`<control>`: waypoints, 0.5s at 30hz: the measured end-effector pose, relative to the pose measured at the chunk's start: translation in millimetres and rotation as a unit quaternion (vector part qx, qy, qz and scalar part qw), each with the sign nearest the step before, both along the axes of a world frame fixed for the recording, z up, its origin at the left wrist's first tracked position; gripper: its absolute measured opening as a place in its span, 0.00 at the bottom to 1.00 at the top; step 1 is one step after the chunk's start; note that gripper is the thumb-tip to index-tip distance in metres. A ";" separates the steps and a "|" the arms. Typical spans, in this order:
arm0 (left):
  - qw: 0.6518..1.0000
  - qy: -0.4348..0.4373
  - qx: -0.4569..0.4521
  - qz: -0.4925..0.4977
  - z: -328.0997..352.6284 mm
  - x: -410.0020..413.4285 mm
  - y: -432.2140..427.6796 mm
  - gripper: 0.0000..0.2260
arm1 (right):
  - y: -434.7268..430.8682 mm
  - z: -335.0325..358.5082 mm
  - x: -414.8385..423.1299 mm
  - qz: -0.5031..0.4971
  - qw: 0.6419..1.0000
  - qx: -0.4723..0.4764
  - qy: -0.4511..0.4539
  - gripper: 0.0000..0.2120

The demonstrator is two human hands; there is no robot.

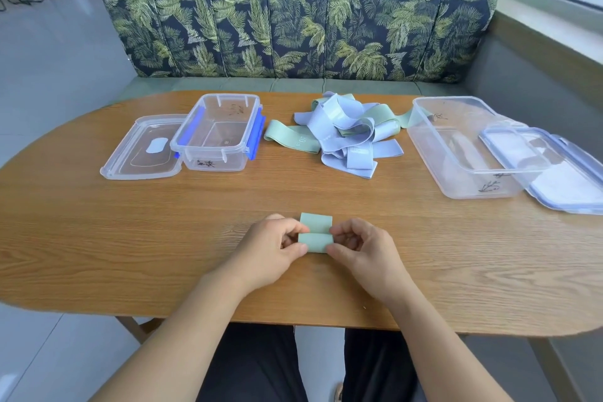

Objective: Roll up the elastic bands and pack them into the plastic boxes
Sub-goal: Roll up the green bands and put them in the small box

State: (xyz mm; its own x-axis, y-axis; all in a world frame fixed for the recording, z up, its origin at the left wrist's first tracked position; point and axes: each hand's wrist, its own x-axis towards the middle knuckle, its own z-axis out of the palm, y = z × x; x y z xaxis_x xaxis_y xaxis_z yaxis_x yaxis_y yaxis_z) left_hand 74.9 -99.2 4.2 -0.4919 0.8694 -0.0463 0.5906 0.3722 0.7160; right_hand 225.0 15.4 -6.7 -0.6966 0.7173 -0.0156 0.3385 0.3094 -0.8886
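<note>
A pale green elastic band (316,233) lies mostly rolled on the wooden table (98,238) near its front edge, with a short flat tail on its far side. My left hand (272,246) pinches the roll's left end and my right hand (362,250) pinches its right end. A loose pile of green and pale blue bands (339,130) sits at the back middle. A small clear plastic box (217,134) with blue clips stands open at the back left. A larger clear box (463,147) stands open at the back right.
The small box's lid (143,148) lies flat to its left. The larger box's lid (554,170) leans against its right side, near the table's right edge. A leaf-patterned bench back (300,23) runs behind the table.
</note>
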 end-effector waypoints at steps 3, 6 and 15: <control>1.000 0.020 -0.005 0.009 1.9 0.8 0.6 0.13 | 2.9 1.7 -2.5 -0.016 0.999 -0.032 -0.001 0.06; 1.000 0.013 0.003 0.016 3.8 2.9 -1.9 0.15 | 6.4 8.1 -7.5 -0.025 0.997 -0.066 -0.016 0.04; 1.000 0.004 0.013 0.011 4.2 -3.8 3.1 0.10 | 8.9 12.5 -14.0 -0.054 0.994 -0.074 -0.051 0.03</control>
